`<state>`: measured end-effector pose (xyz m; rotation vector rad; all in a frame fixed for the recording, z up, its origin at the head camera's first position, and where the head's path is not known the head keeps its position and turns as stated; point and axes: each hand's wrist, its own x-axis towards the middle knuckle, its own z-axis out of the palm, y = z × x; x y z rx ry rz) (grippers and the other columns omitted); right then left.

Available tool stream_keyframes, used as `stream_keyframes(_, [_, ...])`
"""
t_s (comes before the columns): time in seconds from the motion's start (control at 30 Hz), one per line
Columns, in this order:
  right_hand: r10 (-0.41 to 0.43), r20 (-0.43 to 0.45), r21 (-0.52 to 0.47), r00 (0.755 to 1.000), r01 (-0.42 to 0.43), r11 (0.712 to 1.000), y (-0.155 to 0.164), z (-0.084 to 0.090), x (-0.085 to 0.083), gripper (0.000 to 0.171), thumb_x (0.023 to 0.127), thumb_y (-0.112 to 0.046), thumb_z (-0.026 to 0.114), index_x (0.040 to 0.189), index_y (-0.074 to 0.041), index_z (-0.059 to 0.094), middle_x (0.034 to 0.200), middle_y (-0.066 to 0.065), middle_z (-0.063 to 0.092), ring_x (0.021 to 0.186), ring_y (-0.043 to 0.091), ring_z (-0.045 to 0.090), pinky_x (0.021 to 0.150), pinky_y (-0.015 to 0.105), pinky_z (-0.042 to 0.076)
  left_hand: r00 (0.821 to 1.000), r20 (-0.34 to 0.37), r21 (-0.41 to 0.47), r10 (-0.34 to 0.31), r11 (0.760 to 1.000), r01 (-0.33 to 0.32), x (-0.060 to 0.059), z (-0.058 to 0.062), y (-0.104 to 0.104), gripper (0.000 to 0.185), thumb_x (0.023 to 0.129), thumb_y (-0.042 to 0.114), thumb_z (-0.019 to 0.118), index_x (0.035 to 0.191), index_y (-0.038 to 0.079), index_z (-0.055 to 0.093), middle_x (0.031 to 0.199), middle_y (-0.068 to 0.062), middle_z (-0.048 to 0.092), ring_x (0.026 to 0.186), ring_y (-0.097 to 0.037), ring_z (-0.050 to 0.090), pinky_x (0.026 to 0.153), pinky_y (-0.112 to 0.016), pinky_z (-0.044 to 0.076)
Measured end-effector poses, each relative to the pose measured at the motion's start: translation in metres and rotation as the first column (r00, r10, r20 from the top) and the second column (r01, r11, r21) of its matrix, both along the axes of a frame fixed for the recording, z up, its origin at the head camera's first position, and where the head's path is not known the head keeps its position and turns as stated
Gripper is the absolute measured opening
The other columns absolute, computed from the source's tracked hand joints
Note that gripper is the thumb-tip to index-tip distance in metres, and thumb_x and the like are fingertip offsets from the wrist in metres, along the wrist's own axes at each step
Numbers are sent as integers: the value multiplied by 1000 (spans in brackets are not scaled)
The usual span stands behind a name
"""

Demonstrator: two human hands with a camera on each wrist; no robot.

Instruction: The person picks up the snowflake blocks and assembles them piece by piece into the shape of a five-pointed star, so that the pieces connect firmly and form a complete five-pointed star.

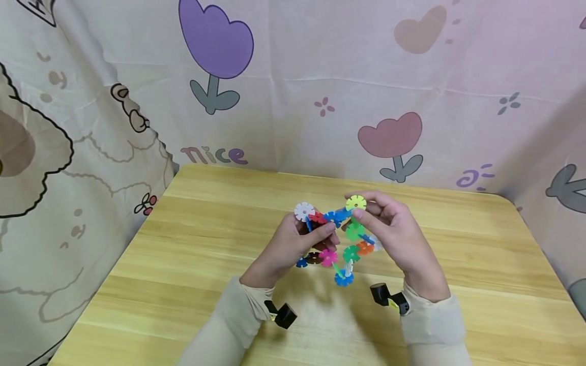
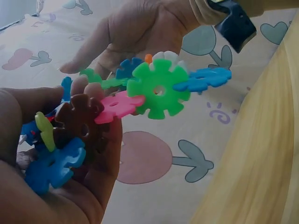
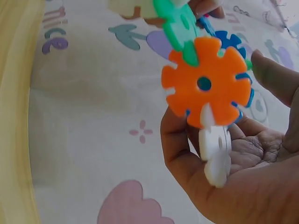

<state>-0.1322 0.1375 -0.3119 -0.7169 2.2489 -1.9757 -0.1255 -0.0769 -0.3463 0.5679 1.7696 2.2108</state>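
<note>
Snowflake-disc model (image 1: 336,239) above table (image 1: 183,254), left hand (image 1: 293,246) fingers and right hand (image 1: 393,229) fingers clamped on its ends

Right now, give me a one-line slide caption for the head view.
Two hands, left and right, hold a colourful snowflake-disc model above a wooden table.

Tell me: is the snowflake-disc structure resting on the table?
No, both the left hand and right hand hold the disc structure above the table.
</note>
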Motion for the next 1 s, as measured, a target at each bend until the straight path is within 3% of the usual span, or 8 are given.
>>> stream_keyframes(0.13, [-54,-12,53,998,55,997,8,0,0,27,99,-12,53,123,0,56,105,13,65,92,25,63,84,31,54,999,28,16,16,1000,-16,-1,-2,0,25,95,24,62,98,-1,62,88,-15,68,78,-25,65,71,-36,58])
stream_keyframes(0.3, [-2,-26,124,1000,5,992,22,-2,-3,27,101,-15,48,124,-4,56,108,13,65,93,26,64,79,31,55,994,105,67,38,997,-45,-3,-3,-3,28,95,28,62,99,1,61,90,-15,68,75,-22,66,63,-30,57])
stream_keyframes(0.4, [27,1,124,1000,-27,992,29,-4,-5,23,101,-14,49,120,-4,58,104,14,65,85,28,66,74,35,57,992,123,115,38,992,-53,-3,-3,-4,28,97,30,57,98,2,59,88,-11,68,74,-19,67,66,-30,58])
stream_keyframes(0.53, [46,65,74,997,-51,996,32,-9,-9,17,98,-9,54,109,2,61,100,19,65,75,33,67,71,42,58,992,120,153,24,987,-42,-4,-3,-6,38,99,42,47,101,5,55,88,-9,68,77,-20,67,74,-35,58])
stream_keyframes(0.7, [24,105,-5,994,-23,1000,29,-13,-10,17,96,-7,58,99,9,60,91,18,66,70,35,67,70,46,57,994,110,148,22,988,-38,-4,-3,-7,54,99,56,33,104,5,53,90,-11,68,81,-25,66,79,-39,55])
stream_keyframes(0.87, [-3,102,-95,995,13,995,27,-14,-10,19,95,-5,58,96,14,58,83,16,66,64,32,66,66,47,57,994,106,171,17,985,-35,-5,-3,-8,53,102,51,30,107,4,53,91,-12,69,84,-26,67,79,-40,56])
stream_keyframes(1.0, [-10,117,-173,993,30,984,27,-16,-12,19,95,-3,57,94,16,56,80,14,66,63,26,66,64,45,57,995,94,153,33,987,-47,-5,-4,-8,52,102,48,35,105,0,57,91,-13,68,83,-28,67,78,-44,57])
